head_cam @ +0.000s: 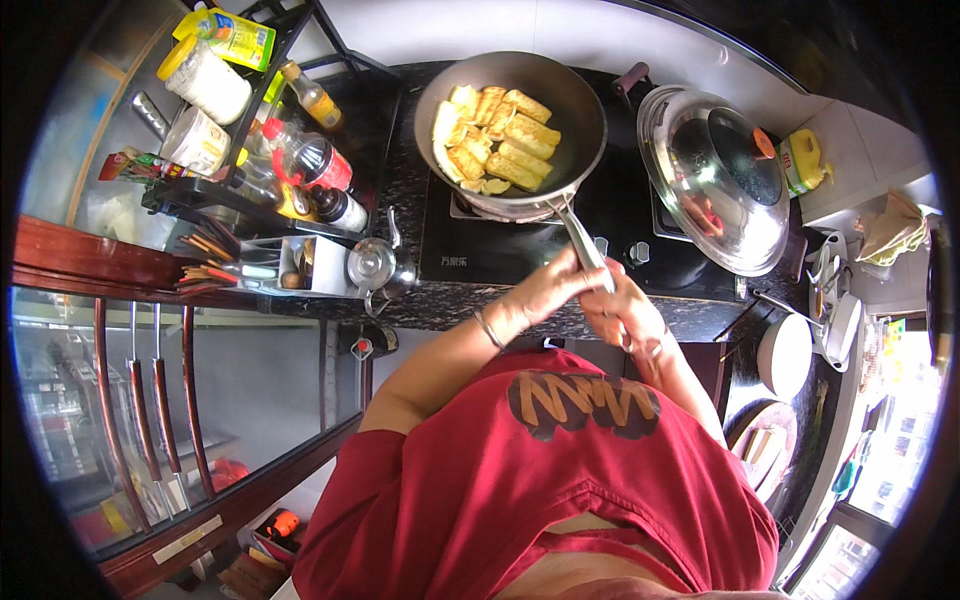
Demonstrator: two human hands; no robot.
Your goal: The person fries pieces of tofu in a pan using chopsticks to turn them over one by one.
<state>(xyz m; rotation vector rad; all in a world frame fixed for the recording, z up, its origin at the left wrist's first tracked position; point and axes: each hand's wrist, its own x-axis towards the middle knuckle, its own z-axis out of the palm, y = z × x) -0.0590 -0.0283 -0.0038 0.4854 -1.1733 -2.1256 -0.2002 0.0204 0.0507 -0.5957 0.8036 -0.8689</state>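
A deep frying pan (581, 142) sits over the left burner of a black gas stove (480, 255). Browned rectangular pieces of food (529, 135), possibly tofu, lie in its left and middle part, with smaller pale slices among them. The pan's metal handle (581, 232) points toward me. My left hand (559, 285) wraps round the handle's end from the left, a bracelet on its wrist. Against it, my right hand (626, 311) closes round the same end from the right, its fingers partly hidden.
A domed steel lid (727, 217) with a glass centre covers the right burner. Left stand a black rack (202, 195) with bottles and jars, a glass pot (373, 262) and a white utensil holder (330, 270). At the right are a white bowl (784, 356) and a round board (784, 427).
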